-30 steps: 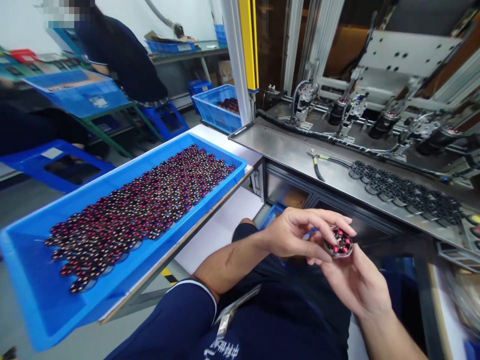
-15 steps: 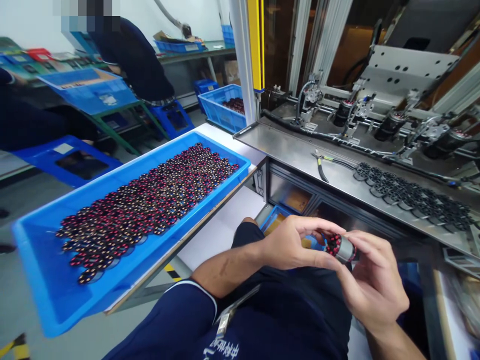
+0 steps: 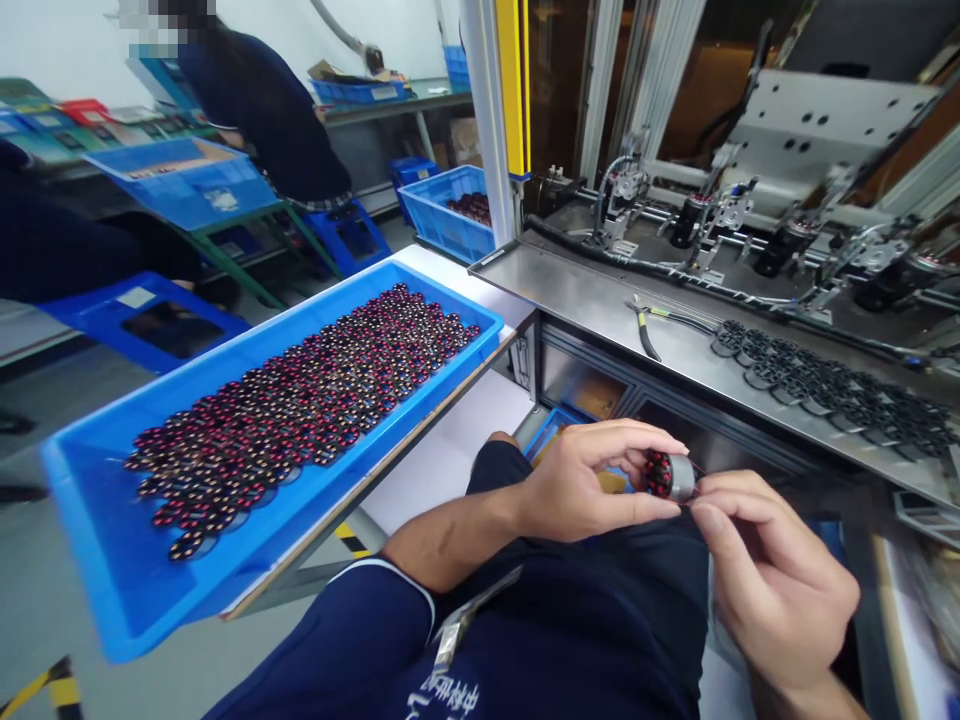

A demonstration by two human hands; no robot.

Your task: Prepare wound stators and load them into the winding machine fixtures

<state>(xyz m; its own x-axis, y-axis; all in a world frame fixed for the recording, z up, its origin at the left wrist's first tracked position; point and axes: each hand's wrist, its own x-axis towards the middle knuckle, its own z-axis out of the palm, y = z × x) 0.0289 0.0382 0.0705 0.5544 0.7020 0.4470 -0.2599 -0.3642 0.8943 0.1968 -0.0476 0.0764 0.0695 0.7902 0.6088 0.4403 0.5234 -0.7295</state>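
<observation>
Over my lap, my left hand (image 3: 592, 485) holds a small motor stator (image 3: 679, 478) between thumb and fingers. The stator has a silver-grey metal ring, and red and black windings show at its left end. My right hand (image 3: 772, 570) is closed in a pinch at the stator's right end, with thumb and forefinger tips together. What lies between those fingertips is too small to make out. To the left, a long blue tray (image 3: 82, 520) holds many similar round parts (image 3: 315, 390) with red and copper-coloured windings.
A metal bench (image 3: 570, 280) runs along the right, with pliers (image 3: 646, 332) and rows of black plastic rings (image 3: 825, 385) on it. Behind stands a machine with clamps (image 3: 701, 222). A blue crate (image 3: 450, 225) stands beyond the tray. Another person (image 3: 262, 110) sits at the back left.
My right hand has shifted right and down, from gripping the stator's side to a pinch at its right end. The stator has moved slightly up and stays in my left hand.
</observation>
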